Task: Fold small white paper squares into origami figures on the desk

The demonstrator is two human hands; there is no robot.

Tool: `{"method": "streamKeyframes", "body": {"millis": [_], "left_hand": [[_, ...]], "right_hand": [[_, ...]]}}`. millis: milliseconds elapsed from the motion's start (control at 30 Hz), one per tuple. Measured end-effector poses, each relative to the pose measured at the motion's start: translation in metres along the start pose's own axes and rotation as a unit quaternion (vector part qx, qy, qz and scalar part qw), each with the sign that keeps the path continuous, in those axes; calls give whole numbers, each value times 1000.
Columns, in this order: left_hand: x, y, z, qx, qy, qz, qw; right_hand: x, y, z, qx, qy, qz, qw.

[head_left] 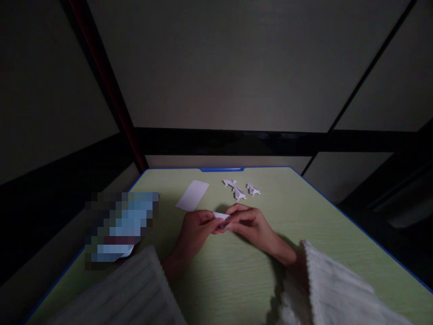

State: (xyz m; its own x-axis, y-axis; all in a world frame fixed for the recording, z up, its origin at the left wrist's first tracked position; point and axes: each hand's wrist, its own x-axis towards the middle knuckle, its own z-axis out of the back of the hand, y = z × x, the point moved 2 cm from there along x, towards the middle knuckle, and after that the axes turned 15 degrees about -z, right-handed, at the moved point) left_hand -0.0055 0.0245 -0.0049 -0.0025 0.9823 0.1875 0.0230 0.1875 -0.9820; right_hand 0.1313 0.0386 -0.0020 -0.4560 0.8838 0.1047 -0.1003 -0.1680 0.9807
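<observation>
Paper [221, 215] btwn L hand [199, 229] & R hand [249, 223] is white, straight-edged, prob. folded.

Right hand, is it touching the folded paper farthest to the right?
Apart. The head view shows green table between the right hand and that folded paper.

The bench [297, 212] has a pale green top with a faint wood grain, edged all round in blue as far as I can see, with a thicker blue strip [222, 169] at the middle of its far side. Toward that side three small folded paper shapes lie in a cluster: the left one [229, 183] and the middle one [239, 194] seem to touch, the right one [253, 189] sits just apart. Left of them a white sheet [193, 195] lies flat, slanted. Near the left edge rests something bluish [130, 223], too blurred to name.
</observation>
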Motion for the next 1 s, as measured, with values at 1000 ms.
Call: {"method": "streamKeyframes", "body": {"millis": [1000], "left_hand": [[-4,4,-2,-33,50,-15,998]], "right_hand": [[0,1,-6,-58,-115,-93,987]]}}
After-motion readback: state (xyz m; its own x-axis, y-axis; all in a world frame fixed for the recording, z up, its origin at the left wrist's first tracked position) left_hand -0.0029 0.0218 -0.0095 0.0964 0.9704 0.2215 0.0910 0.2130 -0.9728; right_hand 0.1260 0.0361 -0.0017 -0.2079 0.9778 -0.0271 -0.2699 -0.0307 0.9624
